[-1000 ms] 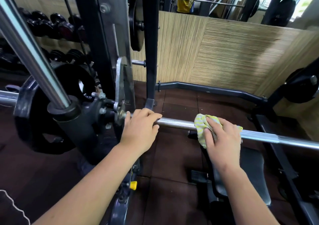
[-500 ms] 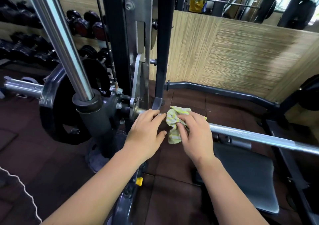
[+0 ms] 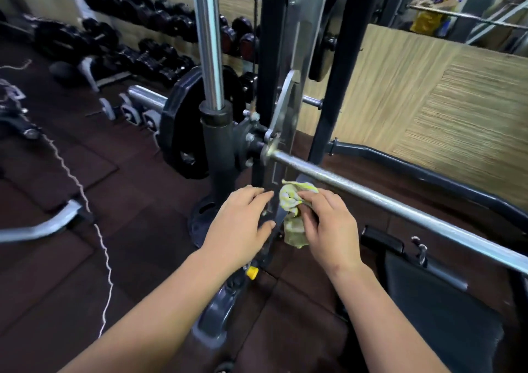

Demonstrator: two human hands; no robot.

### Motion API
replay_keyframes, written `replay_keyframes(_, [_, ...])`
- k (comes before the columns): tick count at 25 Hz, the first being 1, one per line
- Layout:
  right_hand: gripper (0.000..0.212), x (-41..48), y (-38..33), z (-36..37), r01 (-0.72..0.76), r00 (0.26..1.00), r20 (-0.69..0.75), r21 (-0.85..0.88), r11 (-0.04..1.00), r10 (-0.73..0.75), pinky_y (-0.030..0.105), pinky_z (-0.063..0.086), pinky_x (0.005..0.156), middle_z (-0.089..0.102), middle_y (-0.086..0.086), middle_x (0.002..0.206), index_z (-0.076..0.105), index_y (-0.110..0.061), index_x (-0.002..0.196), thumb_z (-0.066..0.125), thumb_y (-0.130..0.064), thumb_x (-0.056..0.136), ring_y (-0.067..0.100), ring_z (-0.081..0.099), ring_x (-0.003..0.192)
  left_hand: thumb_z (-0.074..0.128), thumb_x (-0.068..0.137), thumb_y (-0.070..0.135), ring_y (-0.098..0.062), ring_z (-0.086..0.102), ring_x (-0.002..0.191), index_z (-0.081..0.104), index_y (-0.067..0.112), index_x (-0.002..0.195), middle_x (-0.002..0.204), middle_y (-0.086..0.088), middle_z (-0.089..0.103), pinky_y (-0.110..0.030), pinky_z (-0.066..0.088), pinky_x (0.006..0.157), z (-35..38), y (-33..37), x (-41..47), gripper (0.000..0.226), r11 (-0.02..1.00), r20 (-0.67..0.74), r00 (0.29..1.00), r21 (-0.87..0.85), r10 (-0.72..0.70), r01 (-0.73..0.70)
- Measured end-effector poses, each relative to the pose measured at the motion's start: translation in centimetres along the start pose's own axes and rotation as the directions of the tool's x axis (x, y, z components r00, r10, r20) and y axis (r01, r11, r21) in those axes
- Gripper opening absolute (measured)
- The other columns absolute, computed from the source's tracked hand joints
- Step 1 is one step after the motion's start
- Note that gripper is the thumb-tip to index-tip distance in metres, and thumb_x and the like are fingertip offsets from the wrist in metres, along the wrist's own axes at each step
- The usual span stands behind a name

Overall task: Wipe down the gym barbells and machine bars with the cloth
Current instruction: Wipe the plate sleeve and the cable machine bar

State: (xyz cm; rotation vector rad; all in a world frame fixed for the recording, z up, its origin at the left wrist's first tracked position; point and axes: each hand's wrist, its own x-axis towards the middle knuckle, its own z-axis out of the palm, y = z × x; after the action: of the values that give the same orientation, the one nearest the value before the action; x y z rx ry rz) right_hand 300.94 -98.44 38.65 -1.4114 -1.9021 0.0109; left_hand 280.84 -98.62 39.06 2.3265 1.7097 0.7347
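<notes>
The chrome Smith-machine bar (image 3: 371, 192) runs from the carriage at centre down to the right edge. Both of my hands hang just below its left end and are off the bar. My right hand (image 3: 328, 224) is closed on a crumpled yellow-and-white cloth (image 3: 291, 201), which is bunched against the grey hook plate (image 3: 281, 132) of the frame. My left hand (image 3: 240, 224) is beside the cloth with its fingers spread and nothing in it. Its fingertips are near the dark upright.
A black weight plate (image 3: 177, 132) sits on the bar's sleeve left of the vertical chrome guide rod (image 3: 207, 44). Dumbbell racks (image 3: 143, 29) line the back left. A curl bar (image 3: 43, 227) and a white cord (image 3: 85, 201) lie on the floor. A black bench pad (image 3: 443, 315) sits under the bar.
My right hand slid the cloth left along the bar to its end, then dropped below it. My left hand let go of the bar and lowered. The view swung left.
</notes>
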Motion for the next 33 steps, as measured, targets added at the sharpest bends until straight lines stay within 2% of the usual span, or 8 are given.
replay_keyframes(3, [0.027, -1.3, -1.8, 1.0, 0.032, 0.998, 0.047, 0.067, 0.997, -0.035, 0.031, 0.053, 0.083, 0.067, -0.007, 0.113, 0.068, -0.023, 0.118, 0.065, -0.013, 0.094, 0.017, 0.062, 0.105, 0.067, 0.09, 0.037, -0.018, 0.037, 0.139, 0.047, 0.021, 0.146, 0.143, 0.005, 0.049, -0.037, 0.033, 0.116, -1.2, -0.6, -3.2, 0.061, 0.998, -0.012, 0.998, 0.026, -0.062, 0.062])
replay_keyframes(7, [0.024, -2.4, -5.1, 2.9, 0.073, 0.987, 0.132, 0.147, 0.986, -0.093, 0.036, 0.056, 0.077, 0.066, -0.009, 0.111, 0.067, -0.027, 0.119, 0.063, -0.018, 0.097, 0.015, 0.061, 0.102, 0.067, 0.09, 0.036, -0.018, 0.035, 0.141, 0.047, 0.021, 0.146, 0.142, 0.005, 0.05, -0.037, 0.03, 0.118, -3.4, -2.6, -7.2, 0.061, 0.988, -0.052, 0.989, 0.072, -0.136, 0.14])
replay_keyframes(17, [0.025, -2.0, -15.3, 9.3, 0.12, 0.964, 0.199, 0.266, 0.956, -0.176, 0.034, 0.053, 0.084, 0.065, -0.012, 0.113, 0.067, -0.029, 0.12, 0.063, -0.02, 0.097, 0.012, 0.061, 0.104, 0.069, 0.088, 0.035, -0.021, 0.038, 0.14, 0.051, 0.02, 0.143, 0.138, 0.004, 0.054, -0.036, 0.031, 0.117, -9.5, -11.2, -12.4, 0.059, 0.96, -0.144, 0.959, 0.102, -0.245, 0.261])
replay_keyframes(22, [0.028, 0.0, -21.5, 13.9, 0.093, 0.973, 0.185, 0.249, 0.964, -0.141, 0.035, 0.054, 0.084, 0.065, -0.012, 0.112, 0.066, -0.031, 0.12, 0.065, -0.018, 0.095, 0.013, 0.061, 0.105, 0.067, 0.088, 0.038, -0.021, 0.037, 0.141, 0.05, 0.023, 0.142, 0.138, 0.006, 0.053, -0.043, 0.033, 0.115, -12.8, -18.5, -12.3, 0.059, 0.969, -0.126, 0.967, 0.08, -0.222, 0.233])
replay_keyframes(33, [0.025, 6.9, -32.1, 22.3, -0.035, 0.998, 0.06, 0.128, 0.991, 0.027, 0.035, 0.053, 0.086, 0.066, -0.012, 0.113, 0.068, -0.026, 0.118, 0.065, -0.016, 0.096, 0.013, 0.061, 0.106, 0.065, 0.089, 0.04, -0.018, 0.04, 0.134, 0.05, 0.023, 0.142, 0.137, 0.005, 0.053, -0.043, 0.035, 0.114, -20.6, -33.4, -7.1, 0.058, 0.997, -0.063, 0.997, 0.073, -0.036, 0.04])
